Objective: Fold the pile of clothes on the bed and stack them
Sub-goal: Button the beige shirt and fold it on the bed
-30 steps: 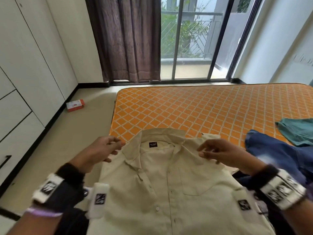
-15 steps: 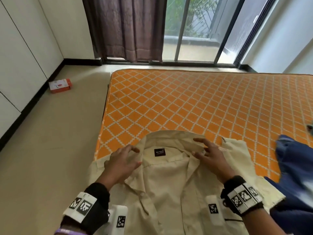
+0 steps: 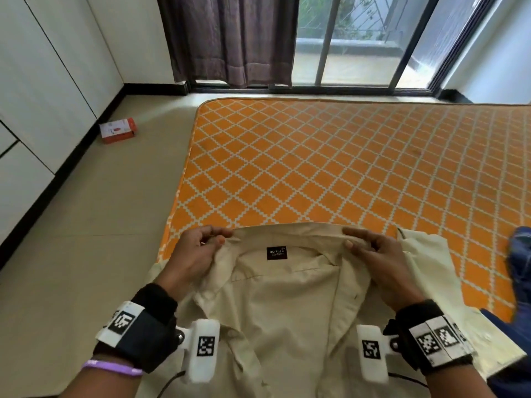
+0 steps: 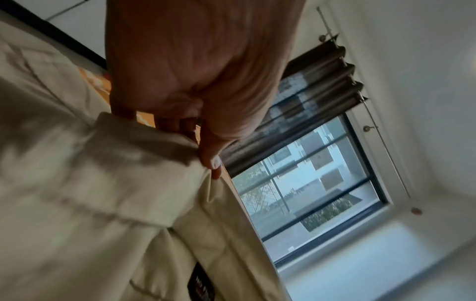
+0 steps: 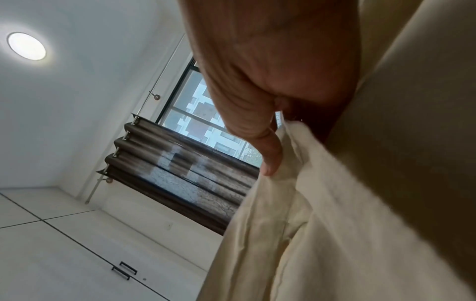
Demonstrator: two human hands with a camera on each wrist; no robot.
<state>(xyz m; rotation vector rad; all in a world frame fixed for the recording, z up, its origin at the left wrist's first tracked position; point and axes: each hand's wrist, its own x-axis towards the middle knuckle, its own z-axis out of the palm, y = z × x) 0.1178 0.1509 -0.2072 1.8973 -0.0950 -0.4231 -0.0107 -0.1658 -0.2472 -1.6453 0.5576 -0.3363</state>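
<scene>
on bed point(image 3: 330, 173) | left hand point(image 3: 195, 258), right hand point(image 3: 379, 262): fingers pinched on beige shirt point(image 3: 287, 305) collar

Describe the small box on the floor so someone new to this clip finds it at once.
Start at the orange diamond-patterned bed and look left across the beige floor toward the white wardrobe. There, near the black skirting, lies the small box. It is red-orange with a white face and is the only loose thing on the floor.
</scene>
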